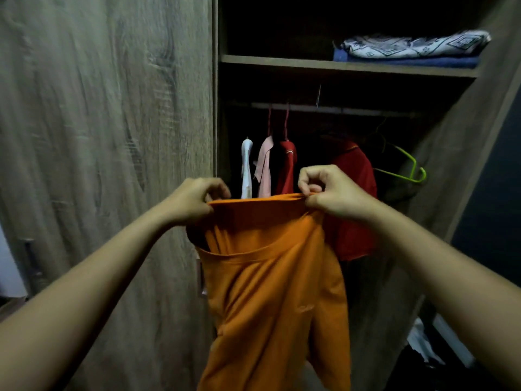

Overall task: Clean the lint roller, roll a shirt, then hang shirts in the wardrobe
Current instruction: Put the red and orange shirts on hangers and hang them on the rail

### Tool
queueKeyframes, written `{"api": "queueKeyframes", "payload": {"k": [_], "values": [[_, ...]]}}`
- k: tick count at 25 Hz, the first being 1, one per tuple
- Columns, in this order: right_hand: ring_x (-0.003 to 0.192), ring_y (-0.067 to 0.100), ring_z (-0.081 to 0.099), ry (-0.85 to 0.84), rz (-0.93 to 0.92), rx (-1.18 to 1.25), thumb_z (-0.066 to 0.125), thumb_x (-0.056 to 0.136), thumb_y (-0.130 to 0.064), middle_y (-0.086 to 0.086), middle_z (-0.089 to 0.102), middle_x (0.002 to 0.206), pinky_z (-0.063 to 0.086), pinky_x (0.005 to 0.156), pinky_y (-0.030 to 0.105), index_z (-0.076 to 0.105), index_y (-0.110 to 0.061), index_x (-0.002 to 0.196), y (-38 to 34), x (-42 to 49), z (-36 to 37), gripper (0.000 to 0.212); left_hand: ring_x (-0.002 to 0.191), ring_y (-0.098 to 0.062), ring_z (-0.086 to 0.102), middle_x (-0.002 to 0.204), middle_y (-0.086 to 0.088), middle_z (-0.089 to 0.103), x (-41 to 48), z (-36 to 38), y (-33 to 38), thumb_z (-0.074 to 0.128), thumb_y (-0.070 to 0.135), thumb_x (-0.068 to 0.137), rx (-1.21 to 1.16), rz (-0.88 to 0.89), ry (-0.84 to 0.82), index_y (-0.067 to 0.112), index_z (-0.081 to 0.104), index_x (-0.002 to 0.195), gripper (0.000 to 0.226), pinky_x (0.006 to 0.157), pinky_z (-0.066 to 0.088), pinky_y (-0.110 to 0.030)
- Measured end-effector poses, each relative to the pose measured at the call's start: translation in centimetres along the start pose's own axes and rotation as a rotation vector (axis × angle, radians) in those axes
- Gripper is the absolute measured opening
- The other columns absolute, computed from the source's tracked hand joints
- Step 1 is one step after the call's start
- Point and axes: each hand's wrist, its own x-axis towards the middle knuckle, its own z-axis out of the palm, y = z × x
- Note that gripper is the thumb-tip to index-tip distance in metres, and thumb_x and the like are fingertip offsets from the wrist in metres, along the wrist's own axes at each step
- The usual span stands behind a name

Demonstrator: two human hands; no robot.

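Orange shirt (270,292) is held up by its top edge, pulled taut between left hand (194,200) and right hand (334,194); the edge is pinched at each end by curled fingers (310,176) and thumb. The shirt is suspended just before the open wardrobe (112,136). Behind it, red garments (355,170) and a green hanger (408,170) are seen on the rail (324,110), folded cloths (414,46) on the shelf above.

Closed door (107,136) walls off the frame's left. On the rail (338,110), hung clothes (287,167) crowd left-centre, red shirt (355,170) and green hanger (408,172) right; dark gap between looks free. Orange shirt (270,292) screens lower centre.
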Motion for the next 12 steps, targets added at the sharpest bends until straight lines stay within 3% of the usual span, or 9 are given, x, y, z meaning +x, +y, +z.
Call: {"api": "queueKeyframes", "payload": {"k": [4, 7, 9, 12], "values": [[0.063, -0.005, 0.053, 0.103, 0.064, -0.261, 0.058, 0.062, 0.010, -0.011, 0.056, 0.072, 0.039, 0.061, 0.020, 0.064, -0.039, 0.047, 1.8, -1.6, -3.4, 0.052, 0.076, -0.010, 0.062, 0.096, -0.004, 0.068, -0.5, 1.9, -2.8, 0.058, 0.000, 0.081, 0.000, -0.142, -0.069, 0.023, 0.065, 0.092, 0.026, 0.068, 0.054, -0.027], [0.075, -0.005, 0.055, 0.139, 0.175, -0.550, 0.071, 0.068, -0.002, -0.013, 0.060, 0.088, 0.049, 0.073, 0.026, 0.074, -0.036, 0.072, 3.7, -3.8, -5.3, 0.034, 0.082, -0.013, 0.063, 0.092, 0.000, 0.066, -0.2, 1.0, -1.3, 0.056, -0.010, 0.079, -0.279, -0.125, -0.155, 0.018, 0.066, 0.094, 0.034, 0.065, 0.052, -0.023], [0.094, 0.008, 0.059, 0.090, 0.292, -0.669, 0.073, 0.073, -0.011, -0.006, 0.065, 0.101, 0.050, 0.089, 0.034, 0.075, -0.031, 0.088, 4.5, -5.2, -5.7, 0.025, 0.078, -0.010, 0.062, 0.086, 0.000, 0.065, 1.0, -0.1, 1.0, 0.051, -0.019, 0.073, -0.427, -0.062, -0.163, 0.015, 0.066, 0.092, 0.042, 0.061, 0.049, -0.019], [0.105, 0.020, 0.061, 0.096, 0.482, -0.677, 0.073, 0.075, -0.014, 0.000, 0.067, 0.114, 0.048, 0.095, 0.036, 0.072, -0.028, 0.103, 4.7, -6.4, -7.0, 0.031, 0.081, -0.018, 0.065, 0.088, -0.006, 0.069, 2.9, 0.1, 3.9, 0.045, -0.023, 0.067, -0.482, 0.040, -0.154, 0.017, 0.068, 0.081, 0.049, 0.067, 0.052, -0.033]]}}
